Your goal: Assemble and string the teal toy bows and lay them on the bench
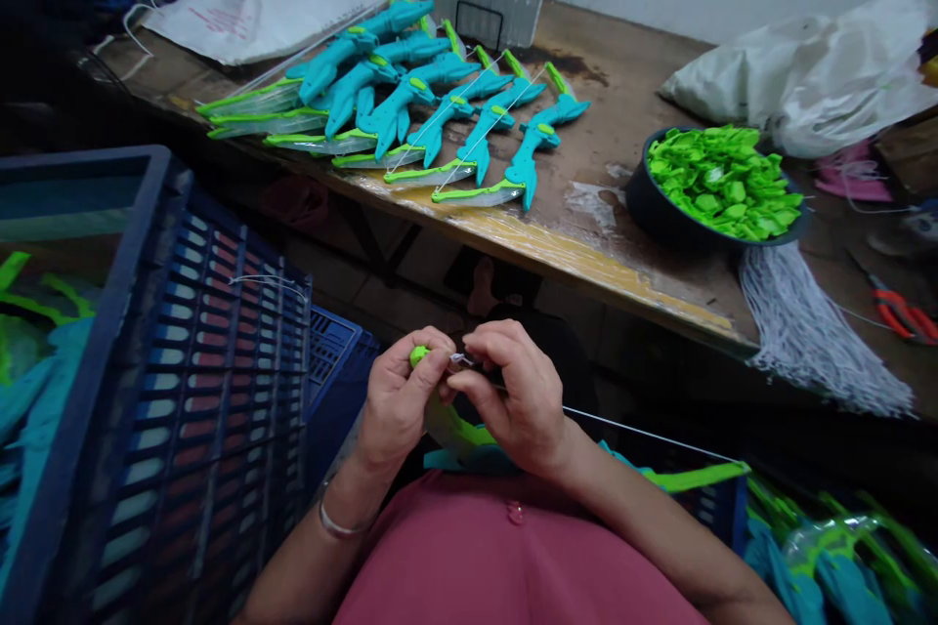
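My left hand (403, 395) pinches a small bright green plastic piece (418, 354) between thumb and fingers. Close beside it, my right hand (524, 391) is closed with thumb and fingertips on the end of a white string (460, 358), which looks looped or knotted between the two hands. The string (645, 432) stretches right to the green limb tip (700, 478) of a blue-and-green toy bow lying across my lap. My forearms and hands hide most of that bow.
On the workbench (622, 283), several toy bows (490, 122) lie in a row. Right of them are a black bowl (660, 205) of green pieces (725, 181), a bundle of white strings (813, 332) and red-handled pliers (905, 312). A blue crate (197, 391) stands left; more bows (835, 547) lie lower right.
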Available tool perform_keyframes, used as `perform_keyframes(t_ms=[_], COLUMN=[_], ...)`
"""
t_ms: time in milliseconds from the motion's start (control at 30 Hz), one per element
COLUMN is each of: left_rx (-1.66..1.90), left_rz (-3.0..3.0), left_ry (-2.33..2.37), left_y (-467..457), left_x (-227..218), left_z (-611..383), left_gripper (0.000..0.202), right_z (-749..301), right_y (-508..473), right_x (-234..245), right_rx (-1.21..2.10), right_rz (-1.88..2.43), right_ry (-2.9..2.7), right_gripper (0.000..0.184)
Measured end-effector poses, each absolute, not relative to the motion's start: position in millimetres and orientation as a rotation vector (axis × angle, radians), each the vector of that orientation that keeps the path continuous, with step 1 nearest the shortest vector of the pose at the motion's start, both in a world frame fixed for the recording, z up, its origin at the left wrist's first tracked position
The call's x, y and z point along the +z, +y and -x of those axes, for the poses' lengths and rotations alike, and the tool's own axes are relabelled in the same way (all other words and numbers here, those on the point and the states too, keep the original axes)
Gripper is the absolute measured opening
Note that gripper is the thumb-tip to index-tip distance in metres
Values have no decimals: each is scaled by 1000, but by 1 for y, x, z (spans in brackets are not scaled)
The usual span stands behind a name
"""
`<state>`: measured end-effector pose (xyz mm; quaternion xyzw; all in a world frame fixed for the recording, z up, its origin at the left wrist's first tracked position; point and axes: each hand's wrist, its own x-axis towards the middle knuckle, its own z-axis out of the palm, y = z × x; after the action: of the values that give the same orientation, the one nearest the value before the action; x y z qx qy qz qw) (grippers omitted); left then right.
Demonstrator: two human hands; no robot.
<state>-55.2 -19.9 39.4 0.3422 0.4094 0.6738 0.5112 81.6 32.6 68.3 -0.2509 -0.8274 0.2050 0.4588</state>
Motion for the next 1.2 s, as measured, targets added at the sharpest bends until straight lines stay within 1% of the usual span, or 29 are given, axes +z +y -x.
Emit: perform_keyframes(t_ms=[67,200,300,433,633,767,833,933,967,1033,1067,1133,1200], left_rx=[1617,1600,1617,1645,1629,1582,1595,1727,1804,1988,2101,2298,2354], left_rz=[-844,-874,-845,-790,-765,-749,-762,-758,-743,-695,-657,-601,-644], left_ry=[1033,1004,972,974,941,891,843,853,886,956,965,966,1003], left_y=[-20,-21,-20,-18,-13,-10,-4,15,24,46,58,80,100], left_x=[39,39,40,41,34,37,44,61,67,76,80,88,98], left_z=[56,56,54,53,53,51,53,73,86,123,145,193,239], left_gripper=[15,14,17,21,22,23,23,23,22,23,25,30,39], right_z=[-81,-82,-87,-101,-119,-113,-105,-98,-98,-100,-103,-110,-120], right_y=[34,37,42,44,34,26,23,19,18,17,18,22,30], right_x=[69,75,83,88,90,98,105,116,119,118,114,95,63], right_rx=[554,705,723,625,513,253,102,-28,-32,17,60,145,185], right_rz=[614,626,624,661,769,787,773,708,664,564,529,512,594], right_ry=[-2061,-2072,-2131,-2257,-2405,-2512,-2506,-2371,-2315,-2240,-2226,-2240,-2280], right_gripper=[17,8,7,11,15,27,29,20,22,31,33,28,20])
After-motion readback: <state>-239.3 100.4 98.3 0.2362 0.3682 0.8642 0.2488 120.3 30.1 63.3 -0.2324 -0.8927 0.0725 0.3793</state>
